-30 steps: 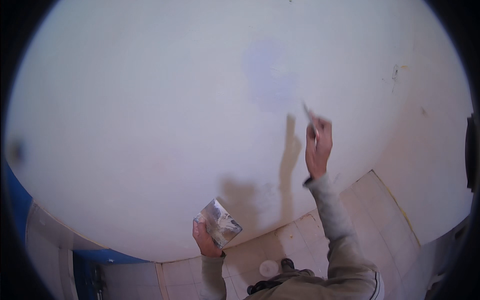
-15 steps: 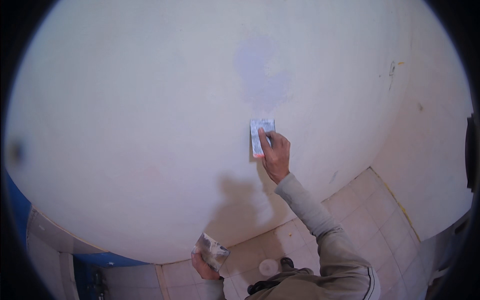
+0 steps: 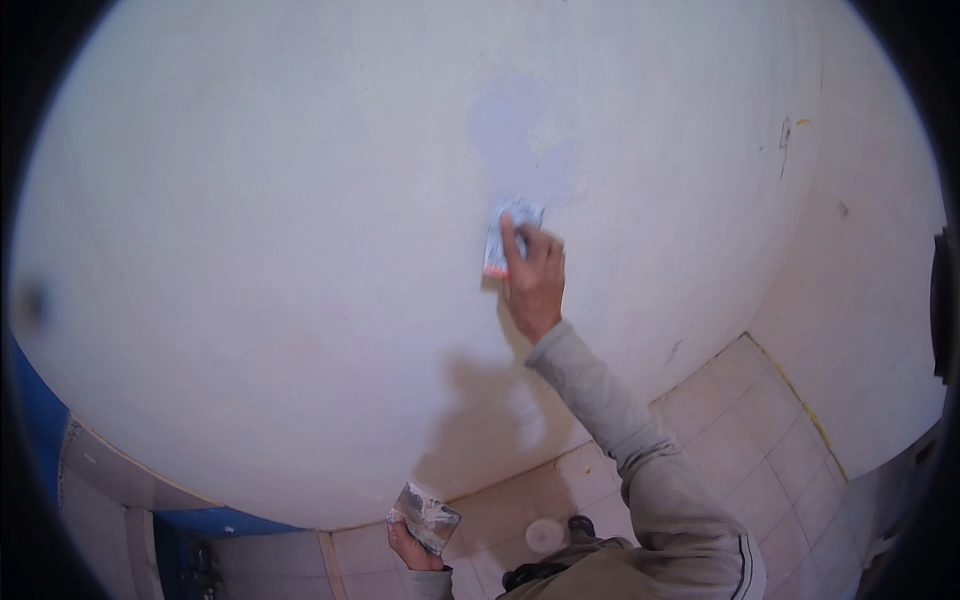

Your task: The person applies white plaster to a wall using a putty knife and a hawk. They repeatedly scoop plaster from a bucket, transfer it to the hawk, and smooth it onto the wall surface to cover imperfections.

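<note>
My right hand [image 3: 536,285] grips a flat putty scraper [image 3: 494,252], a smeared blade with a reddish strip along its lower edge. Fingers press on its face, and the far edge lies against the pale wall [image 3: 300,250], at the bottom of a lavender-tinted patch [image 3: 510,125]. Down near the floor, my left hand [image 3: 412,550] is closed around a second flat metal blade [image 3: 428,515]. Whitish and brown putty smears cover that blade, which is tilted and held apart from the wall.
Tiled floor [image 3: 735,425] runs along the wall's foot, with a round whitish container [image 3: 545,537] beside a dark shoe [image 3: 580,526]. A second wall [image 3: 860,330] meets this one on the right. Blue panels [image 3: 225,520] and a ledge [image 3: 130,465] are at lower left.
My right hand has slid the scraper up and slightly left, to the lavender patch's lower edge. My left hand has shifted slightly downward with its blade.
</note>
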Motion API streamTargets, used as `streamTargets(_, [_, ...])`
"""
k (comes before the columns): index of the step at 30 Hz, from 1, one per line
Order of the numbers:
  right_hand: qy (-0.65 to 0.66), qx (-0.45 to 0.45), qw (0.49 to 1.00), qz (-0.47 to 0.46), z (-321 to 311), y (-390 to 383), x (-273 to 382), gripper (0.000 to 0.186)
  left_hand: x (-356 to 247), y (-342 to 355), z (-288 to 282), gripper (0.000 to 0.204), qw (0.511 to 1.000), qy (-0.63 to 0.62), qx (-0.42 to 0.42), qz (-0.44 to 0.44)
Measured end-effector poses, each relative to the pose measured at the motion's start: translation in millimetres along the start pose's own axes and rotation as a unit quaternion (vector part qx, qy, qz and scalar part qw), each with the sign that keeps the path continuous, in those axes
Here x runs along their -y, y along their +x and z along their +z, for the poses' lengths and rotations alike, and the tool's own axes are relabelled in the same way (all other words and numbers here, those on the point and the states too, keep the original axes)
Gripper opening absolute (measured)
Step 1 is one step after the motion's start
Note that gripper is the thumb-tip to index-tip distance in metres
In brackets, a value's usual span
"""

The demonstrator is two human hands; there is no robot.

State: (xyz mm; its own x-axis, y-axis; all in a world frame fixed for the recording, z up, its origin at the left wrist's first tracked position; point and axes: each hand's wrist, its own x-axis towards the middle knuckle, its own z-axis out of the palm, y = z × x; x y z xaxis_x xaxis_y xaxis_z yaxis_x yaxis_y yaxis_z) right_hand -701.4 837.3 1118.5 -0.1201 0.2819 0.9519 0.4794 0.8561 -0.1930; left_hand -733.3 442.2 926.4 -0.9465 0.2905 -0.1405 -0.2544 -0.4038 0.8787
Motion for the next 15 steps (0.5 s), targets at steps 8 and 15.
streamTargets(8, [-0.005, 0.012, 0.999, -0.047, -30.4, -12.3, -28.6, 0.060, 0.7, -1.7, -0.9, 0.037, 1.000, -0.009, -0.006, -0.015])
streamTargets(15, [0.011, 0.043, 0.994, -0.095, 19.8, -37.6, -12.3, 0.063, 5.4, 1.6, 0.0, 0.035, 1.000, -0.008, -0.009, -0.016])
